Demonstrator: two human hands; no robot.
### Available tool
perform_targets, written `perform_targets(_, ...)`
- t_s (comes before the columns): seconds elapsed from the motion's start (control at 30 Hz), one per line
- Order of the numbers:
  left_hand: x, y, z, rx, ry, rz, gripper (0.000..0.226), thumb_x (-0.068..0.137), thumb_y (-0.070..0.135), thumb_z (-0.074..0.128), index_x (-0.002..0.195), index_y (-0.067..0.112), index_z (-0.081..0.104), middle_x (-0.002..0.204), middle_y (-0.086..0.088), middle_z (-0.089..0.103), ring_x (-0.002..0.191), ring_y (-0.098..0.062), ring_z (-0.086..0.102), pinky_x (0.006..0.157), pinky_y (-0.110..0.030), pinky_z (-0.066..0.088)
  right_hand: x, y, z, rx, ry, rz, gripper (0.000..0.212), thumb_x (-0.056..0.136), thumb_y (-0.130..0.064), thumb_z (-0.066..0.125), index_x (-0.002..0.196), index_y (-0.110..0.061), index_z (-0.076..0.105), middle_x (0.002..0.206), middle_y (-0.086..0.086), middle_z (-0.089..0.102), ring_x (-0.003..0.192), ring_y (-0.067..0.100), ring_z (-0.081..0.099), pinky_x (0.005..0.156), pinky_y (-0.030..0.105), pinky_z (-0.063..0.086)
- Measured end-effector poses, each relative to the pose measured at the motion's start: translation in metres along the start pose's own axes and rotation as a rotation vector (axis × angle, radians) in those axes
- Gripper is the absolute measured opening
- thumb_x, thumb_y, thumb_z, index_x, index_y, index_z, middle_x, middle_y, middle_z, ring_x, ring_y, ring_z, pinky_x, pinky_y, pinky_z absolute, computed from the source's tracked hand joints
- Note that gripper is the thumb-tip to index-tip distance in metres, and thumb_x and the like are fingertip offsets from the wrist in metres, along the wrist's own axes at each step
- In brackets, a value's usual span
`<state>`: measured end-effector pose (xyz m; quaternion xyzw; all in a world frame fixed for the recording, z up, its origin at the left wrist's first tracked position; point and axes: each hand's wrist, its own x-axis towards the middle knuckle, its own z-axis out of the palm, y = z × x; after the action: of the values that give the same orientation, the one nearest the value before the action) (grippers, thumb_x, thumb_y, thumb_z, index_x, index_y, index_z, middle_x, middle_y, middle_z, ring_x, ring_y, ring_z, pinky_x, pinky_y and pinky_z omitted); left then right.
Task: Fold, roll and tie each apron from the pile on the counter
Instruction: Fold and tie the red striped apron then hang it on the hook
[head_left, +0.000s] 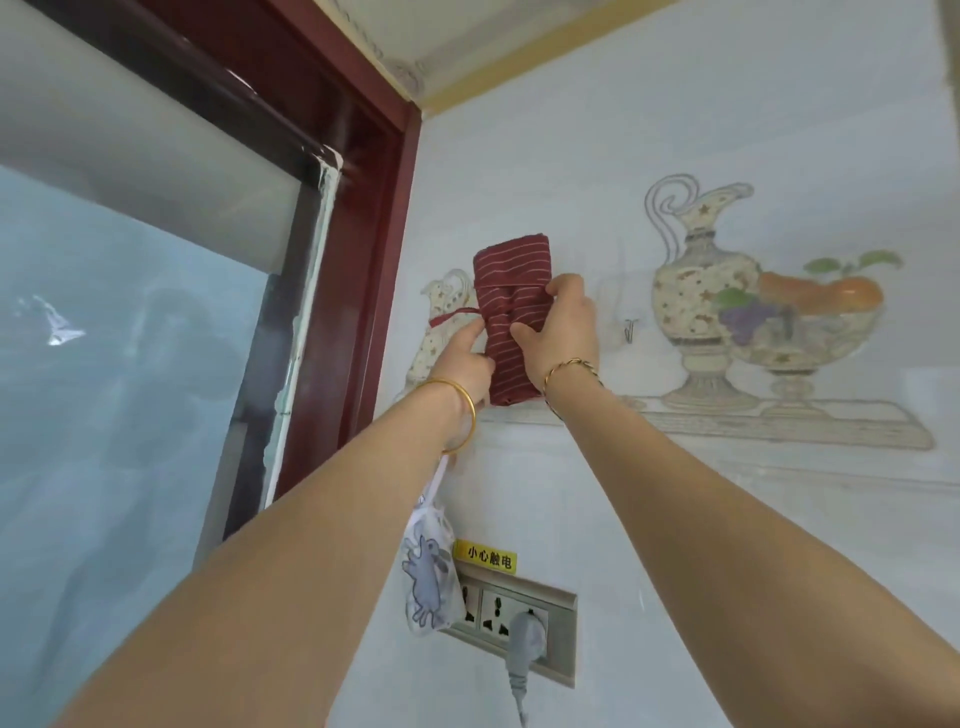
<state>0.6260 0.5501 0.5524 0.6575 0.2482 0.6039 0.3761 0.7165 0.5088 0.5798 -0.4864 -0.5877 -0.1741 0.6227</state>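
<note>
A rolled dark red apron with thin white stripes (511, 291) is held upright, high against the tiled wall. My left hand (462, 358) holds its lower left edge, near a thin red tie string (452, 316) that sticks out to the left. My right hand (558, 332) grips the roll from the right, fingers curled over its front. Both arms reach up and wear gold bangles. The pile and the counter are out of view.
A dark red window frame (379, 249) with a grey blind stands at the left. The wall bears a painted jug and fruit bowl (753, 312). Below hang a small white pouch with a rabbit print (428, 582), a socket strip (511, 618) with a grey plug, and a small wall hook (629, 330).
</note>
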Motion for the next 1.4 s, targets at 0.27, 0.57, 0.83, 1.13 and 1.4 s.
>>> perform_targets(0.27, 0.003, -0.044, 0.008, 0.026, -0.029, -0.002, 0.057, 0.091, -0.006, 0.033, 0.129, 0.034, 0.048, 0.096, 0.001, 0.063, 0.077, -0.013, 0.058, 0.066, -0.027, 0.046, -0.028, 0.029, 0.014, -0.157, 0.012, -0.031, 0.044, 0.09, -0.022, 0.06, 0.127, -0.016, 0.036, 0.125, 0.008, 0.043, 0.092, 0.028, 0.057, 0.071, 0.034, 0.045)
perform_targets(0.57, -0.008, -0.041, 0.007, 0.037, 0.017, -0.079, 0.067, 0.089, -0.005, 0.035, 0.145, 0.031, 0.03, 0.129, -0.007, 0.055, 0.101, -0.018, 0.054, 0.071, -0.026, 0.047, -0.043, 0.026, 0.009, -0.405, -0.008, -0.004, 0.053, 0.091, -0.033, 0.056, 0.134, -0.018, 0.03, 0.125, 0.008, 0.044, 0.114, 0.027, 0.044, 0.079, 0.036, 0.042)
perform_targets(0.83, -0.02, -0.032, 0.005, 0.031, 0.057, -0.082, 0.062, 0.093, -0.009, 0.031, 0.146, 0.024, 0.03, 0.144, -0.011, 0.038, 0.125, -0.024, 0.043, 0.094, -0.037, 0.045, -0.051, 0.023, 0.001, -0.423, -0.005, -0.014, 0.052, 0.091, -0.031, 0.055, 0.134, -0.015, 0.031, 0.127, 0.008, 0.041, 0.114, 0.026, 0.043, 0.081, 0.035, 0.043)
perform_targets(1.13, -0.021, -0.029, 0.006, 0.053, -0.013, -0.089, 0.066, 0.091, -0.01, 0.035, 0.144, 0.028, 0.031, 0.132, -0.002, 0.05, 0.113, -0.019, 0.051, 0.089, -0.034, 0.045, -0.047, 0.023, 0.003, -0.404, -0.124, 0.052, 0.046, 0.093, -0.025, 0.056, 0.13, -0.008, 0.034, 0.129, 0.01, 0.045, 0.118, 0.028, 0.044, 0.094, 0.033, 0.037)
perform_targets(1.4, -0.02, -0.018, -0.001, 0.001, 0.005, 0.019, 0.072, 0.088, -0.019, 0.029, 0.143, 0.027, 0.034, 0.119, 0.006, 0.049, 0.108, -0.015, 0.05, 0.094, -0.034, 0.042, -0.037, 0.015, 0.013, -0.304, -0.019, -0.087, 0.043, 0.091, -0.006, 0.053, 0.131, -0.012, 0.037, 0.128, 0.009, 0.044, 0.112, 0.029, 0.045, 0.092, 0.034, 0.038)
